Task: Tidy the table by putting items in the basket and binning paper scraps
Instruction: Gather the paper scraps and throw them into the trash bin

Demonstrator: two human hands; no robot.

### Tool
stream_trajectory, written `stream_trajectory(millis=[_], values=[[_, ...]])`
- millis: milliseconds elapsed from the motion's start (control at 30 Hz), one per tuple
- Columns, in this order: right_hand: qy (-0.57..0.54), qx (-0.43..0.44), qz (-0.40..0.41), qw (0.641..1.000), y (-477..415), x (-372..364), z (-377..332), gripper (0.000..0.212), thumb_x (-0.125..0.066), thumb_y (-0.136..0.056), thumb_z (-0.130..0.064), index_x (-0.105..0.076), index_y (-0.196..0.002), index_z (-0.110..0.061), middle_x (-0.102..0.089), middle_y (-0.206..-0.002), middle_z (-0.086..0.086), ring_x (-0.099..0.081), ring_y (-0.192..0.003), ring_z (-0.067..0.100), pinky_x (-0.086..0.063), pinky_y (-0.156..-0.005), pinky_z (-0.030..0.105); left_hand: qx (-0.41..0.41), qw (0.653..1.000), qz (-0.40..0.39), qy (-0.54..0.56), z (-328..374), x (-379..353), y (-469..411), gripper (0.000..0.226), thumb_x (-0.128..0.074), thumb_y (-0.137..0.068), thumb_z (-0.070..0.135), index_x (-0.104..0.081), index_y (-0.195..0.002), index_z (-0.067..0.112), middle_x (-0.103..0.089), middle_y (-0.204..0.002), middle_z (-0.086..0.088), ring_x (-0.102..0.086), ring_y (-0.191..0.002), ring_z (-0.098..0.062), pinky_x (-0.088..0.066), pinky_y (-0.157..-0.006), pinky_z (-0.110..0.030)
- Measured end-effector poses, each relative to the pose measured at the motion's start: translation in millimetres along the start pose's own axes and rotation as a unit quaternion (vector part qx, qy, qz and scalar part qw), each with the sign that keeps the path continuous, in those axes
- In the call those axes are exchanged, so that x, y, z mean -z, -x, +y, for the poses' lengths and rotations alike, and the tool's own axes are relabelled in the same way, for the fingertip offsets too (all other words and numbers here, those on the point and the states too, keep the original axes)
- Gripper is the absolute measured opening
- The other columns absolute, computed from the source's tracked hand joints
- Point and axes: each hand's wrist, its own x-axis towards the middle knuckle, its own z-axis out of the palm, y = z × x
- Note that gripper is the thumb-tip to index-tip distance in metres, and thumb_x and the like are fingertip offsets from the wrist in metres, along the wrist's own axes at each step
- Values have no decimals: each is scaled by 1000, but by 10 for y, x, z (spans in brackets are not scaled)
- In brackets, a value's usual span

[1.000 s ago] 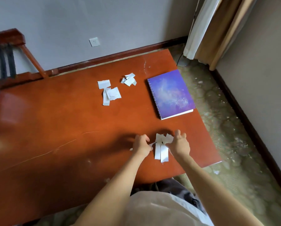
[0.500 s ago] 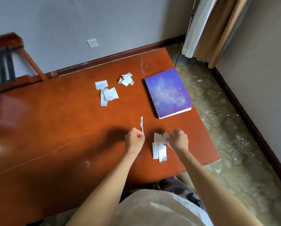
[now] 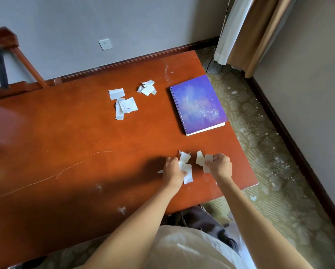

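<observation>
My left hand is closed on a bunch of white paper scraps near the table's front right. My right hand, a little to its right, grips other white scraps. Both hands are low over the red-brown table. Farther back lie two more groups of scraps: a flat pile and a smaller crumpled pile. A purple spiral notebook rests closed near the table's right edge. No basket or bin is in view.
A wooden chair stands at the back left against the wall. The table's right edge drops to a patterned floor littered with small white bits. A curtain hangs in the back right corner.
My left hand came back down from holding one strip upright and now grips scraps beside my right hand. The near pile has been split between the two hands.
</observation>
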Motion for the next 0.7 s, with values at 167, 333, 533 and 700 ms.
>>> stream_trajectory(millis=[167,333,533,700], values=[[-18,8,-1,1000,7,-43,-27,10,-61,-80,-3,-52,-80,-7,-50,-68,3,-50,-73,26,-42,-62,31,-2,995,81,66,-137,360,-80,24,-62,-83,9,-58,-104,-4,-64,-115,-21,-58,-109,-35,-39,-81,-31],[-40,20,15,999,3,-61,-73,10,-61,-80,-3,-51,-81,-7,-48,-67,3,-47,-71,26,-35,-55,27,-51,995,24,87,-70,500,-117,39,-73,-75,8,-56,-109,-1,-65,-114,-16,-60,-107,-31,-41,-74,-28],[-41,11,22,999,-32,-74,-54,13,-60,-81,-3,-49,-75,-9,-43,-57,-5,-45,-65,22,-32,-46,23,-81,996,-17,-13,228,229,-161,36,-58,-86,-2,-40,-117,2,-57,-117,-23,-58,-107,-39,-47,-83,-39],[-42,15,24,999,-82,-105,-68,13,-59,-82,-5,-48,-76,-9,-40,-56,-6,-38,-55,15,-30,-45,22,-73,995,-10,-62,265,106,-235,42,-39,-91,-5,-34,-131,7,-49,-131,-20,-51,-120,-34,-42,-99,-39]])
